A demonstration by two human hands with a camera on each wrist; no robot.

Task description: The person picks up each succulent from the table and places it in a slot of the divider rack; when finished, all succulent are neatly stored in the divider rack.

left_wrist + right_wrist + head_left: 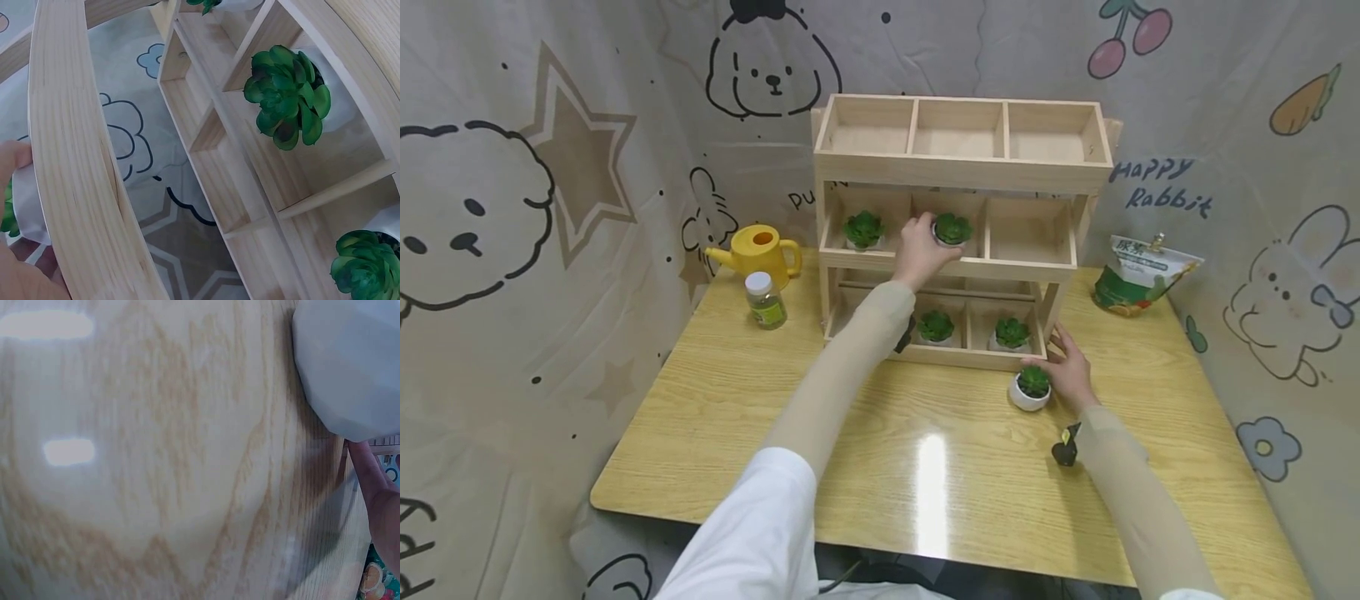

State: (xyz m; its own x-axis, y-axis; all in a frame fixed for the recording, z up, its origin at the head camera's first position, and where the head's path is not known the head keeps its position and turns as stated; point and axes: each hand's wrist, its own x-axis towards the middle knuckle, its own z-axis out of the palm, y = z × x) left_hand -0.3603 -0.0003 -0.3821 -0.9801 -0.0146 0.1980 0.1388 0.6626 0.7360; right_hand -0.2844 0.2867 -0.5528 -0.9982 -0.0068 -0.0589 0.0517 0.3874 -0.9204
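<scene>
My left hand (pixel 919 254) grips the white pot of a small green succulent (pixel 953 228) at the middle compartment of the shelf's middle tier. In the left wrist view that white pot (pixel 30 203) sits between thumb and fingers, partly behind a wooden board. My right hand (pixel 1070 371) is at the lower right corner of the wooden shelf (pixel 962 173), beside another potted succulent (pixel 1030 390) on the table. In the right wrist view a straight finger reaches the edge of this white faceted pot (pixel 350 369); the other fingers are mostly out of sight.
One succulent (pixel 863 229) stands in the middle tier's left compartment; two more, one in the middle (pixel 936 327) and one at right (pixel 1011 334), fill lower compartments. On the table (pixel 737 433) are a yellow watering can (pixel 760 250), a white-capped bottle (pixel 766 302) and a green-white bag (pixel 1138 277).
</scene>
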